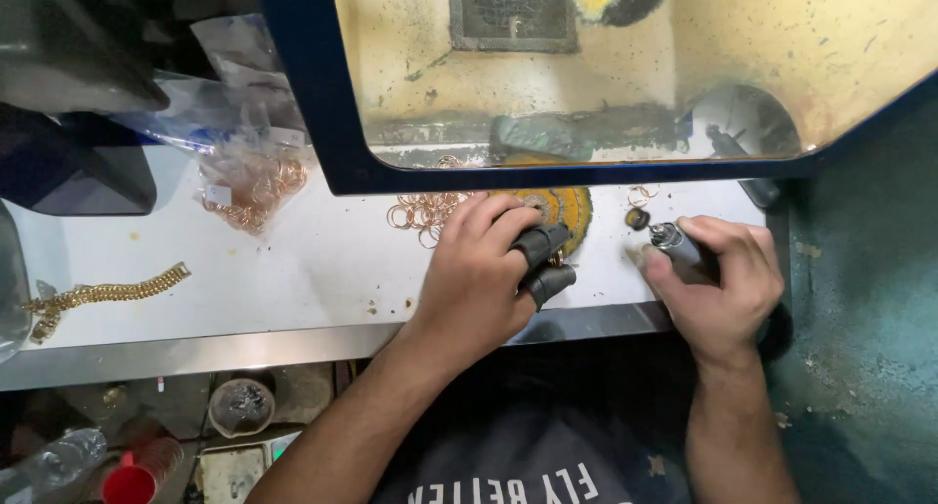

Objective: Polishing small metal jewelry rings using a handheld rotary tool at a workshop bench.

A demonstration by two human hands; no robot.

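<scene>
The left hand (479,270) rests palm-down on the white table (313,260), near the table's far edge and just below the blue-framed, dust-stained transparent shield (322,94). Its thumb and forefinger wear black rubber finger guards (545,260), and these two fingers are pressed together, pinching a small item between the tips; the item is too small to identify, though a glint of gold shows there. The pinch lies directly in front of the round yellow cloth buffing wheel (567,211), touching or nearly touching its near face; which cannot be told. The right hand (723,279) lies to the right of the pinch, near the table's right front corner, its fingers curled closed around the grey cylindrical rotary handpiece (679,248). The handpiece's long axis runs diagonally from the palm up and to the left, so that its small dark round tip (637,218) points toward the wheel and stands just beside the left fingers. The right hand is therefore the nearer to the tip, the left to the wheel. Both forearms enter from the near edge, wrists low. A cluster of loose rose-gold rings (425,211) lies at the far edge left of the left hand; a clear plastic bag of similar rings (254,182) lies further left, and a gold chain bracelet (107,292) lies near the left front edge, well apart from both hands.
</scene>
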